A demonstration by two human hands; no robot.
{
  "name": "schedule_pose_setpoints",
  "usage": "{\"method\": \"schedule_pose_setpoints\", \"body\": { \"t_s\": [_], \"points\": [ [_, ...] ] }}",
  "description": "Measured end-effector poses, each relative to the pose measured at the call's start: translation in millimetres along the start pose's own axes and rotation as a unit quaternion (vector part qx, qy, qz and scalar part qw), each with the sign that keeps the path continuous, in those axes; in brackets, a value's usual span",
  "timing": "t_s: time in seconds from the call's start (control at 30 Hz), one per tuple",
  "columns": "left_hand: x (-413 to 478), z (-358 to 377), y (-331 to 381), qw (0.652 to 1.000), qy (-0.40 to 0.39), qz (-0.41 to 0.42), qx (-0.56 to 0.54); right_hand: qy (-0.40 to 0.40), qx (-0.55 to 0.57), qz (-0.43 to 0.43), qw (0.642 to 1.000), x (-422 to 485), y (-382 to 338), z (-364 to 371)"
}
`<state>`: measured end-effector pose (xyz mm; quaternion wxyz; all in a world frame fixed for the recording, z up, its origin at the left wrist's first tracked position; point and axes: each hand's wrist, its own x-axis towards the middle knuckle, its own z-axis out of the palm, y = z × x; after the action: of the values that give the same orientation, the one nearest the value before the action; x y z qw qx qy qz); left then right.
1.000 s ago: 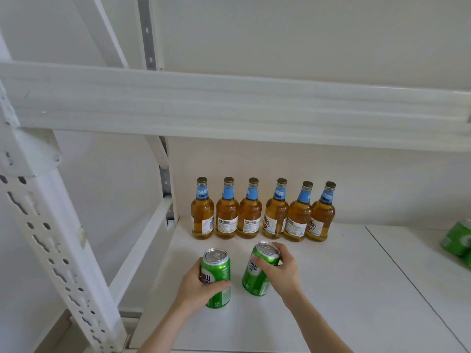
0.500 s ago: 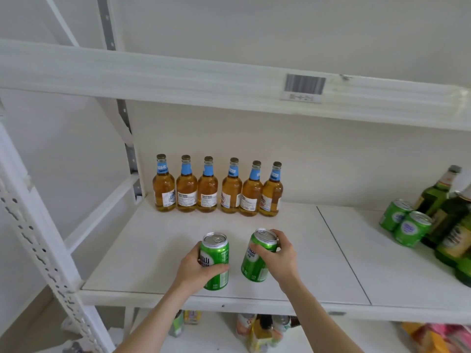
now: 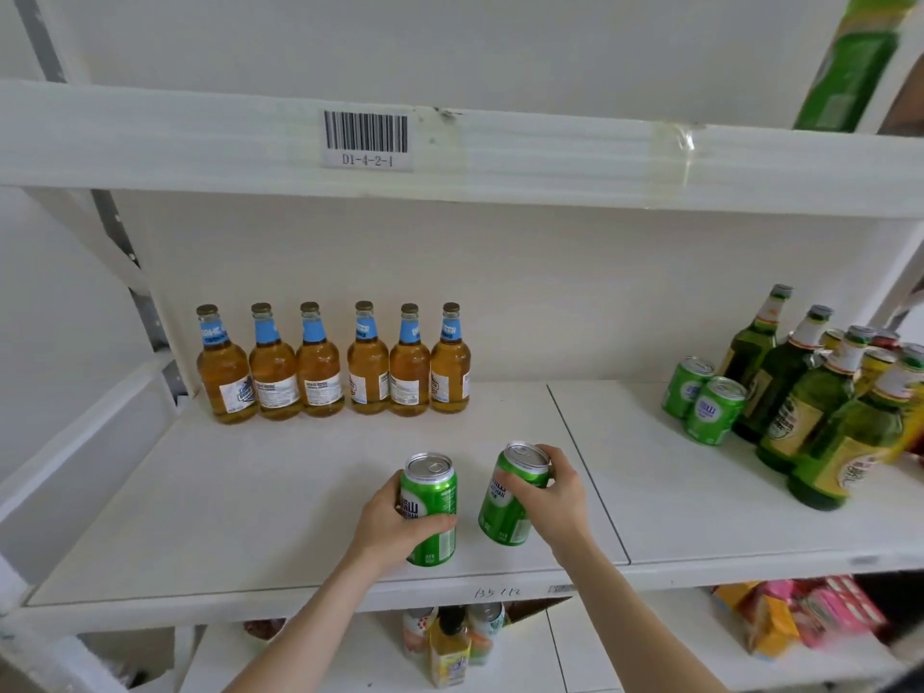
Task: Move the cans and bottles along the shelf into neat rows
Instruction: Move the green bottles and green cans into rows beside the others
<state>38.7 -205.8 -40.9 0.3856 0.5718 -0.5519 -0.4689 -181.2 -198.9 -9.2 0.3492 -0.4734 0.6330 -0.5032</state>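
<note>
- The left hand wraps closed around an upright green can, thumb across its front and fingers behind; the can stands near the front edge of the white shelf.
- The right hand closes on a second green can, fingers over its rim and upper side; this one tilts, top leaning right, just beside the first with a gap between them. Whether its base touches the shelf cannot be told.
- Both cans carry white lettering, too small to read.
- At the back of the shelf, six amber bottles stand in a row with blue neck labels and white body labels; the print is blurred.
- To the right, past the seam between shelf panels, two more green cans stand close together beside a cluster of green glass bottles with yellow labels.
- On the edge of the shelf above is a barcode sticker reading "D1-4-2-1".
- Handwritten marks on the shelf's front edge below the cans are not clearly legible.
- The shelf below holds a small yellow bottle and pink and orange packets.
</note>
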Motion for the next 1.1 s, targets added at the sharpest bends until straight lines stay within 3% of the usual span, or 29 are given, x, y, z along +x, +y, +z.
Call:
{"method": "schedule_pose_setpoints", "body": {
  "t_s": [0.47,0.83,1.1],
  "points": [
    [77,104,42,0.999,-0.027,0.008,0.017,0.023,0.016,-0.002,1.0,85,27,-86],
    [59,233,79,1.0,-0.011,-0.005,0.016,-0.019,-0.005,-0.011,1.0,118,59,-212],
    [44,316,100,1.0,-0.008,-0.012,0.008,-0.007,-0.018,-0.009,1.0,131,78,-291]
  ]
}}
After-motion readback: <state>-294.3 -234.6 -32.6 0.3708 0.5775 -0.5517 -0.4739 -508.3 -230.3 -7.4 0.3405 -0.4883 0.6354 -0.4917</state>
